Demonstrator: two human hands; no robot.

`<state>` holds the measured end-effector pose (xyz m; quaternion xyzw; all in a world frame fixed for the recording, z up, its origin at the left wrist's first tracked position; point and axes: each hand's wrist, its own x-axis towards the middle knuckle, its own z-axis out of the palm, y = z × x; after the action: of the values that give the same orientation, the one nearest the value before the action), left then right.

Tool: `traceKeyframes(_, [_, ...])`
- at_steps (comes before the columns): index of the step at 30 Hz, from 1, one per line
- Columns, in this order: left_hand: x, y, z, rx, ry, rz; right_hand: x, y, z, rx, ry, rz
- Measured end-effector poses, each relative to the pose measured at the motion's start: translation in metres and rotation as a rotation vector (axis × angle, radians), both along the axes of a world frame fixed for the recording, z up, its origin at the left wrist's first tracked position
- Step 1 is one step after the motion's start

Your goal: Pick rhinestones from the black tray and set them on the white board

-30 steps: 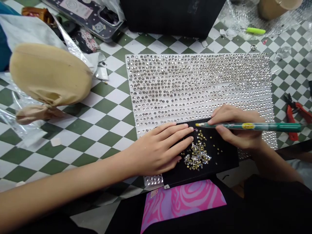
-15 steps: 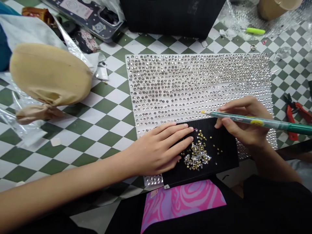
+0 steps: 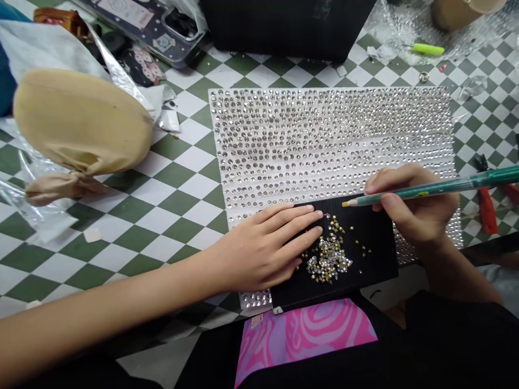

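My left hand [image 3: 270,246] lies flat, fingers stretched out, over the left part of a black tray [image 3: 373,254]. Beside its fingertips is a loose pile of small silver and gold pointed-back rhinestones [image 3: 328,256], with a few scattered to the right. Pinched in my right hand [image 3: 417,205] is a green pencil-like picker pen [image 3: 409,192]; its yellow tip hovers over or near the tray's upper edge, whether touching I cannot tell. Under the tray extends a white sheet [image 3: 332,129] set with rows of round silver rhinestones.
A tan cloth-covered, knotted bundle [image 3: 83,121] sits at left by clear plastic wrap. A black box [image 3: 284,27] and a phone in a case [image 3: 154,27] stand at the back. Red-handled pliers [image 3: 486,208], a lime-green tool [image 3: 427,49] and a cup [image 3: 458,13] are at right.
The pen's tip has moved down and slightly right, from the rows of stones to the tray's edge, and its rear end has swung up. My left hand stays in place.
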<state>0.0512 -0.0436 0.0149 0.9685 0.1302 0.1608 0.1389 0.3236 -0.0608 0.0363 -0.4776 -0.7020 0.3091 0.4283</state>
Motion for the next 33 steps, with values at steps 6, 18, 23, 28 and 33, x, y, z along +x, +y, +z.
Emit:
traceKeyframes(6, [-0.0003, -0.0002, 0.0007, -0.005, -0.002, 0.000, -0.0011, 0.0000, 0.0033, -0.018, -0.016, -0.060])
traceKeyframes(18, [-0.0011, -0.0009, -0.0004, -0.012, 0.011, -0.005, 0.0007, 0.0013, 0.0016, -0.015, -0.041, -0.043])
traceKeyframes(23, [-0.0012, -0.0009, 0.0001, -0.008, 0.010, -0.003, 0.0017, 0.0021, -0.0005, 0.006, -0.021, -0.036])
traceKeyframes(28, [-0.0011, -0.0013, 0.0001, -0.013, 0.017, 0.000, 0.0030, -0.0010, -0.0033, 0.009, -0.079, -0.020])
traceKeyframes(33, [-0.0010, -0.0017, -0.0009, -0.011, 0.013, 0.006, 0.0021, -0.0029, -0.0057, 0.107, -0.132, 0.029])
